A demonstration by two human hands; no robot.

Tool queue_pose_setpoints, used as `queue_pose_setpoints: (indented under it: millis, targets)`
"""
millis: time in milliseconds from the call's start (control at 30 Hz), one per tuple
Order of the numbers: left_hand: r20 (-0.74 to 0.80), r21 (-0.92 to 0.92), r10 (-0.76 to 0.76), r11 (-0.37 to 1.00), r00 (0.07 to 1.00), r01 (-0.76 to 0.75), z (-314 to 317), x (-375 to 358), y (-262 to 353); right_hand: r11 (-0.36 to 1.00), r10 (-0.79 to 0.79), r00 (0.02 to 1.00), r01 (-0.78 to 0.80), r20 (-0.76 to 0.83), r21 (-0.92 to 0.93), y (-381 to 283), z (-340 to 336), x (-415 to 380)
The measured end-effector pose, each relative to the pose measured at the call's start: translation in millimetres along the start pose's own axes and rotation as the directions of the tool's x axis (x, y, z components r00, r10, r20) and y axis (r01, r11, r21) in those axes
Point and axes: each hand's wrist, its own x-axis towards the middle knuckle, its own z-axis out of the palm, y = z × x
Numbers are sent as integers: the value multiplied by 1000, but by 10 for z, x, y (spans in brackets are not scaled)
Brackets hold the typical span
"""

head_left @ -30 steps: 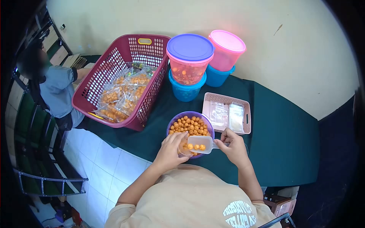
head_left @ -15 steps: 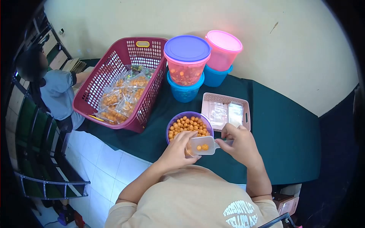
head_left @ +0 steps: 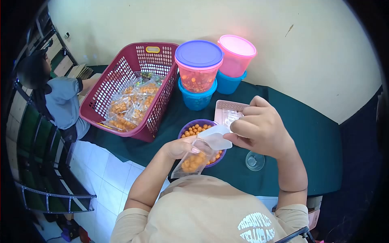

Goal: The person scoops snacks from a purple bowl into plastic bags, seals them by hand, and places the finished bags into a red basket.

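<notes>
In my left hand (head_left: pixel 181 147) is a clear plastic bag (head_left: pixel 178 171), its lower part hanging over the near side of the bowl. Round orange snack balls (head_left: pixel 193 161) lie in the bag. My right hand (head_left: pixel 261 128) is closed around the handle of a translucent scoop (head_left: pixel 220 139), raised and tipped with its front edge at the bag's mouth. No balls show in the scoop. Beneath both hands stands a purple bowl (head_left: pixel 182 128) of the same orange balls, partly hidden by the bag and scoop. Right of it sits a small clear glass bowl (head_left: pixel 255 161).
A maroon laundry basket (head_left: pixel 148 130) holds several filled snack bags (head_left: pixel 133 103). Lidded tubs are stacked behind: pink with a purple lid (head_left: pixel 198 54), all pink (head_left: pixel 238 56), and blue ones below. A pink tray (head_left: pixel 221 106) holds plastic bags. Another person (head_left: pixel 63 99) is at left.
My right hand has risen and tipped the scoop, and its balls are gone from it. The bag now hangs visibly below my left hand with balls inside. The glass bowl has come into view.
</notes>
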Motion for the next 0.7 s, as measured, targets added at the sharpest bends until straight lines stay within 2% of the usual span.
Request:
queue_pose_setpoints:
  millis: [33,200,267,433,467,500,533,567,633,667,700]
  targets:
    - [108,-79,-8,997,994,16,-13,3,-6,998,-5,999,2,53,64,27,-32,36]
    - [120,-64,-20,998,993,27,182,71,29,967,-60,977,7,203,255,-20,153,90]
    - [153,-41,-17,999,988,24,166,88,24,970,-64,982,19,179,241,-87,199,77]
    - [10,71,-66,995,998,65,127,42,26,979,-46,993,24,105,203,29,15,-49]
    - [13,68,-68,995,998,67,94,-15,35,992,50,997,-57,64,112,46,-98,-110]
    - [-18,103,-6,995,1000,8,34,-118,57,990,139,990,-140,15,22,69,-171,-168]
    - [-48,140,56,989,997,-49,-30,-220,74,965,261,965,-261,31,1,63,-176,-244]
    - [-45,138,54,989,998,-47,-88,-326,58,964,264,964,-265,33,0,64,-72,-322]
    - [-296,244,251,953,922,-181,-176,-518,-25,883,468,881,-462,74,-84,118,352,-560]
    - [-299,238,250,954,921,-181,-175,-568,-48,860,510,843,-504,171,-80,98,584,-678]
    - [-396,324,257,937,882,-128,-168,-618,-53,837,541,798,-541,266,-79,74,828,-797]
